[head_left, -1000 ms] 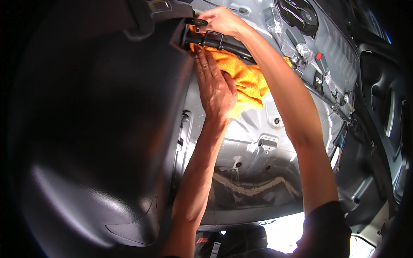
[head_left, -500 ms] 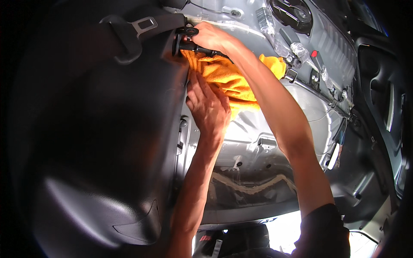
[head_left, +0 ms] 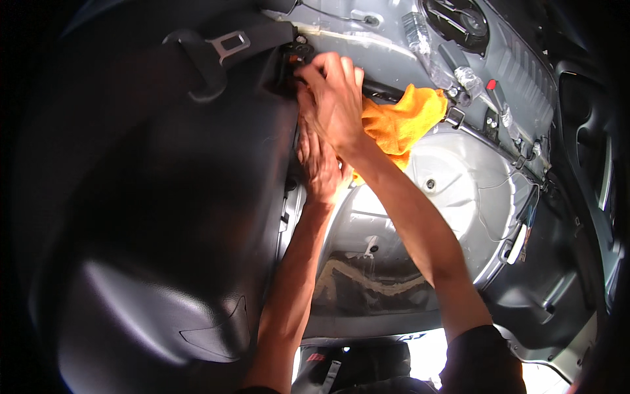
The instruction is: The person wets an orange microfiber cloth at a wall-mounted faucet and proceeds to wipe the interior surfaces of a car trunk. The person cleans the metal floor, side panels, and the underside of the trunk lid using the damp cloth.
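My right hand [head_left: 335, 98] reaches up to the top edge of a large dark trim panel [head_left: 164, 217], its fingers curled on a small black fitting [head_left: 295, 56] in the corner. My left hand [head_left: 318, 167] lies just below it, against the panel's edge and the lower end of an orange cloth [head_left: 400, 121]. Its fingers are hidden behind my right wrist. The cloth is bunched on bare grey car body metal [head_left: 453, 177], to the right of both hands.
A black seat belt with a metal tongue [head_left: 226, 44] hangs over the panel's top. A round black speaker [head_left: 456, 20], clips and wires run along the upper right. Dark door trim [head_left: 590, 164] stands at the right edge. Bright light shows at the bottom.
My right hand has moved left to the corner fitting. My left hand has slid left off the cloth's middle toward the panel edge. More of the orange cloth shows on the right.
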`<state>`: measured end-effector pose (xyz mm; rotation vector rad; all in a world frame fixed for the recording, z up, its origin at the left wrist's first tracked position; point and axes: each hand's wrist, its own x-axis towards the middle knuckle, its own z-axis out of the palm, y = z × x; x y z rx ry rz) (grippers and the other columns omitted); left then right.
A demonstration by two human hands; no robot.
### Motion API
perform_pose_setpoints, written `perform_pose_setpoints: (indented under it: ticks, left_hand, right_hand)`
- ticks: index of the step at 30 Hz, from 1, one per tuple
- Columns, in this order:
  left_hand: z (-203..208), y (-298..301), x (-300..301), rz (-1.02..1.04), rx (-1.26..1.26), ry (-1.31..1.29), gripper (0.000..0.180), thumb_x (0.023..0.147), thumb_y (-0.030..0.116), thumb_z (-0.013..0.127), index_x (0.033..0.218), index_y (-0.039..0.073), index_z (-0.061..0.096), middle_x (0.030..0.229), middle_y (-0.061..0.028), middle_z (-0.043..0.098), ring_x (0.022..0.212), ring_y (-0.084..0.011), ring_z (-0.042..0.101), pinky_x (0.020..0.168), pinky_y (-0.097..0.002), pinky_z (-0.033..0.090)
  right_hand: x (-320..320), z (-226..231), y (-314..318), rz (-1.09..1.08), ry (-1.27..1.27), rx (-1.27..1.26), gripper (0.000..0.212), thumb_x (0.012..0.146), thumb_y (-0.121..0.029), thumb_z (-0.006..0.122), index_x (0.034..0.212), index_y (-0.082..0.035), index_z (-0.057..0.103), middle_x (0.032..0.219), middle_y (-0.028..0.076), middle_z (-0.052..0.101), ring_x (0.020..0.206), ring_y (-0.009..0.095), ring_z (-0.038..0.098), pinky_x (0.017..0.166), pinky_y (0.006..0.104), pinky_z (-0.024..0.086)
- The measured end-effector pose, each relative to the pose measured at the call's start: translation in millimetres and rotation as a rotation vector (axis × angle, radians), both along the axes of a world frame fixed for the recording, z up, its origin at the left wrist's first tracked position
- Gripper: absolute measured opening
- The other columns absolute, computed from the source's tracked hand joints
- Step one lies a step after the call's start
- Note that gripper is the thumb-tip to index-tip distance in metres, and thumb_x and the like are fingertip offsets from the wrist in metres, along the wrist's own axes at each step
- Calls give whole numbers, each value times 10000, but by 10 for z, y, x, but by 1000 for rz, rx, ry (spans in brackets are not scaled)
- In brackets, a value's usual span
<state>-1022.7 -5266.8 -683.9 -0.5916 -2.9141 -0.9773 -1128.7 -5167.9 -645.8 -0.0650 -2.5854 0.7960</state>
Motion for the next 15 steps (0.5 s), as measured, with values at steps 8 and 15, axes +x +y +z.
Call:
perform_pose_setpoints:
  ticks: [8,15]
  left_hand:
    - [15,-166,200,-35,81,-59,853,777,210,794,1518,1,428,1552,-255,410,1419,-448,376,1188,-553,310]
    - [90,-23,158,-84,172,29,401,937,131,684,1299,41,537,1342,-191,540,1323,-406,477,1142,-524,377]
  right_hand:
    - [168,-79,-52,87,-377,139,393,881,-212,653,1254,-133,743,1012,125,737,971,305,663,906,452,466]
    - [-209,-123,408,444,-1156,-762,641,899,-69,591,1532,-156,551,775,67,575,661,153,572,566,334,467]
